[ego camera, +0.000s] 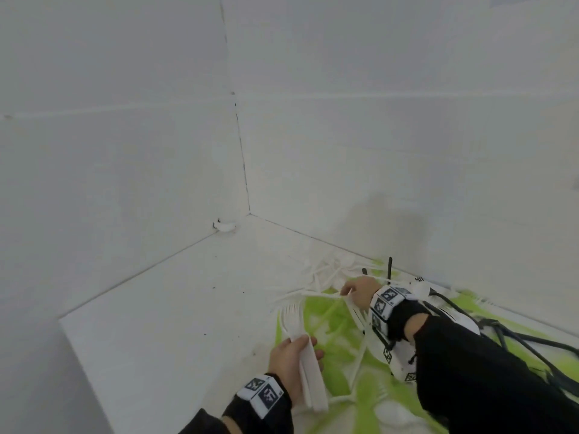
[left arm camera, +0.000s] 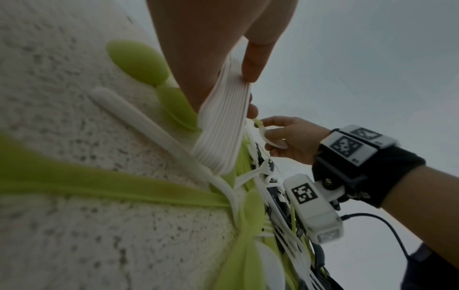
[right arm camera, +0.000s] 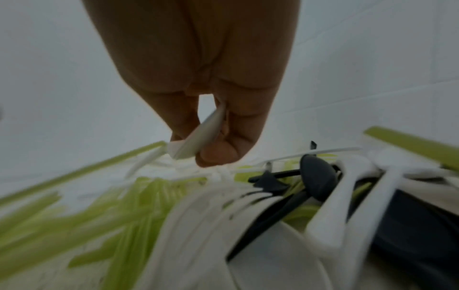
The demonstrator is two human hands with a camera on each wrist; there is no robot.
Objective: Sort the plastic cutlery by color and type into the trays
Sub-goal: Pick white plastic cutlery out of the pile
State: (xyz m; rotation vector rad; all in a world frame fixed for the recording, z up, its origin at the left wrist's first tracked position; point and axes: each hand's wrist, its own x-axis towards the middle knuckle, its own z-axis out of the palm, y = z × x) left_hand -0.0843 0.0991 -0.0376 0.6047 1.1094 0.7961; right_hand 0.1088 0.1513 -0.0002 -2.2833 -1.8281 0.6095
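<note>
Bare desk (ego camera: 163, 311) to the left, open for passage; tangled green, white and black cutlery pile (ego camera: 338, 327) crowding the right, hemmed behind by walls (ego camera: 376, 170).

- The left hand (left arm camera: 211, 49) grips a thick stack of white cutlery handles (left arm camera: 223, 127), thumb pressed on its upper edge.
- The right hand (left arm camera: 290, 139), wearing a black wrist strap with printed markers (left arm camera: 357, 145), pinches a white piece (left arm camera: 273, 140) just beyond the stack.
- On the rough white surface (left arm camera: 74, 225) lie green spoons (left arm camera: 139, 60), a white handle (left arm camera: 149, 127) and a long green handle (left arm camera: 111, 186).
- Further along, white, green and black cutlery lies in a tangled pile (left arm camera: 278, 225).
</note>
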